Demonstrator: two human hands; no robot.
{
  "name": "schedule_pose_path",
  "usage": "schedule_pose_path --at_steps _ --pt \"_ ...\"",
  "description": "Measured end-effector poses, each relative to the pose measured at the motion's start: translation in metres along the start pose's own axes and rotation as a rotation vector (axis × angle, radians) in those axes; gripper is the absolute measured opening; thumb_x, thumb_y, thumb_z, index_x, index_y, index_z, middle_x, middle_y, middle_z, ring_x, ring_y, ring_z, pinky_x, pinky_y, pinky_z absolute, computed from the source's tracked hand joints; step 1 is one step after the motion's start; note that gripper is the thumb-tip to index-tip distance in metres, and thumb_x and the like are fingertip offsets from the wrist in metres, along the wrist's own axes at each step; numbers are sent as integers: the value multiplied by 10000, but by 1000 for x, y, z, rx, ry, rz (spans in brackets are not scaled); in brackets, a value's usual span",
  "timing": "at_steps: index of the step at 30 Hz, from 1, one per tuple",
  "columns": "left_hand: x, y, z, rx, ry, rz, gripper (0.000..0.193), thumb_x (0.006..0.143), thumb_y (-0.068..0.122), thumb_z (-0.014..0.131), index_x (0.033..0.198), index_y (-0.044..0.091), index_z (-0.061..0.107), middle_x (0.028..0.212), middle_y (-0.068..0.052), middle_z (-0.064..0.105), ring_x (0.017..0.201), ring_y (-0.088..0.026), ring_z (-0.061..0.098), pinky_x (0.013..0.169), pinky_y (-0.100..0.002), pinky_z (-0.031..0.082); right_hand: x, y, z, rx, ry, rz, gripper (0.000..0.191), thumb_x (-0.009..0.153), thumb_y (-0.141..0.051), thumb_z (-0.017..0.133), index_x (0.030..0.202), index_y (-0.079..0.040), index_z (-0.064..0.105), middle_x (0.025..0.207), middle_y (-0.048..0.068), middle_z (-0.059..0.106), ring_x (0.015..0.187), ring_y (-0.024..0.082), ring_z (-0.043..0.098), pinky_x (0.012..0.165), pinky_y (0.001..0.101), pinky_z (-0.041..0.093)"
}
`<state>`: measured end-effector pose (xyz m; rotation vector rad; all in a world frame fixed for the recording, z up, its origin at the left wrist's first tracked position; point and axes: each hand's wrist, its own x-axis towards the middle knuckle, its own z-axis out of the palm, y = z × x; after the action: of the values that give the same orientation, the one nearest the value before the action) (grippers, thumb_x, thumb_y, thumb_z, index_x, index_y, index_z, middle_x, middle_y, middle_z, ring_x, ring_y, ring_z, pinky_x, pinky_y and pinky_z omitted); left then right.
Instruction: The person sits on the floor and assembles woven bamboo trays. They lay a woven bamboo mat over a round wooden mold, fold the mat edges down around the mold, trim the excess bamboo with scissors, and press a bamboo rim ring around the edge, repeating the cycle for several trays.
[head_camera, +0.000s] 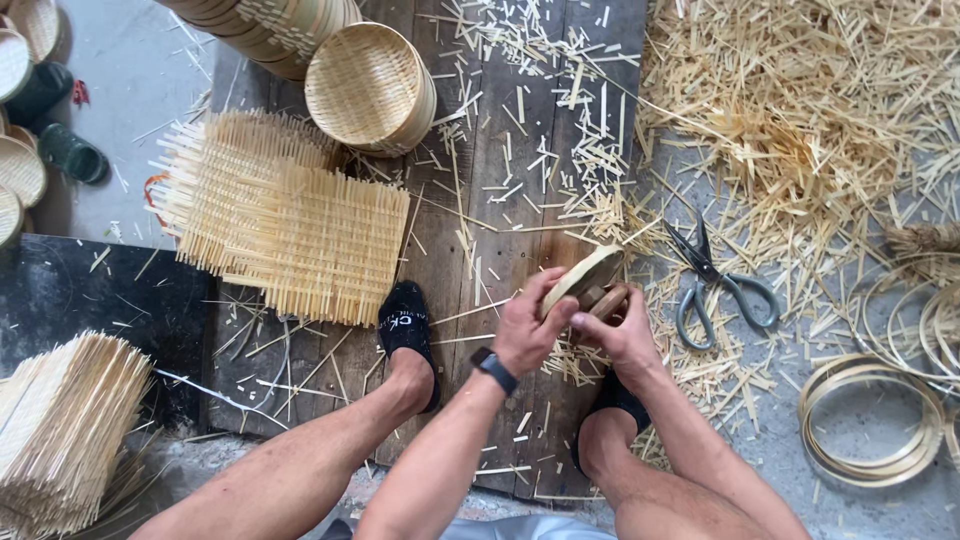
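My left hand (527, 325) and my right hand (622, 335) both grip a round bamboo steamer frame (583, 277), held on edge between them above the dark wooden boards (500, 200). A watch sits on my left wrist. The right hand's fingers curl around the frame's lower side, partly hidden behind it. My feet in black socks rest on the boards below the hands.
Woven bamboo mats (290, 225) lie left of my feet, a round woven basket (368, 88) beyond them. Scissors (718, 283) rest on the floor to the right amid bamboo offcuts (800, 110). Bamboo hoops (870, 420) lie at the right, a strip stack (60, 430) at the lower left.
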<state>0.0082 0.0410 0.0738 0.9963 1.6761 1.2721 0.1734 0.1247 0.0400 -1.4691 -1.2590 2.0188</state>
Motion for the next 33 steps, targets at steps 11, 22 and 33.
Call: schedule_pose_path --at_steps 11,22,33 --pt "21 -110 -91 550 -198 -623 330 1016 265 594 1034 -43 710 947 -264 751 869 -386 732 749 -481 596 -16 16 -81 501 -316 -91 740 804 -252 717 1443 -10 433 1246 131 644 1127 255 669 967 411 568" --pt "116 -51 -41 -462 66 -480 865 767 276 793 1532 51 457 1301 -328 688 1117 -479 670 793 -445 556 -9 27 -64 569 -304 -20 628 824 -214 670 1396 -25 490 1215 140 683 1105 318 670 921 499 581" --pt "9 -104 -246 150 1532 -787 788 743 269 908 1321 -63 487 1320 -253 539 1208 -384 529 1034 -508 448 59 68 6 408 -181 135 339 982 -145 610 1303 -37 583 1225 96 671 1085 233 670 918 449 585"
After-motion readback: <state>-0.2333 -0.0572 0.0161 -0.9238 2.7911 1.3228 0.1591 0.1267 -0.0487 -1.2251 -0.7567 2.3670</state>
